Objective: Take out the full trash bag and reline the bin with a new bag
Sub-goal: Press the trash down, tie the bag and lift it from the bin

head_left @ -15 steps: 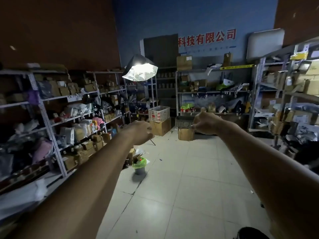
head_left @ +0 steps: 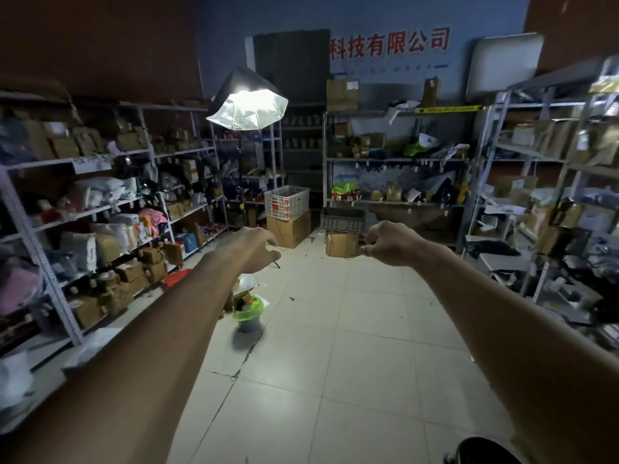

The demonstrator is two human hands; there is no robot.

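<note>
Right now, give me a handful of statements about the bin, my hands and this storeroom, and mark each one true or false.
1. The small bin stands on the floor with a green bag lining it. True.
2. The left hand grips the green bag. False: it is held up in the air, well short of the bin.
3. The bin sits nearer the left-hand shelves than the right-hand ones. True.
4. The right hand rests on the white crate. False: it is raised with fingers curled, touching nothing that shows.
5. The softbox lamp is off. False: it glows brightly.
</note>
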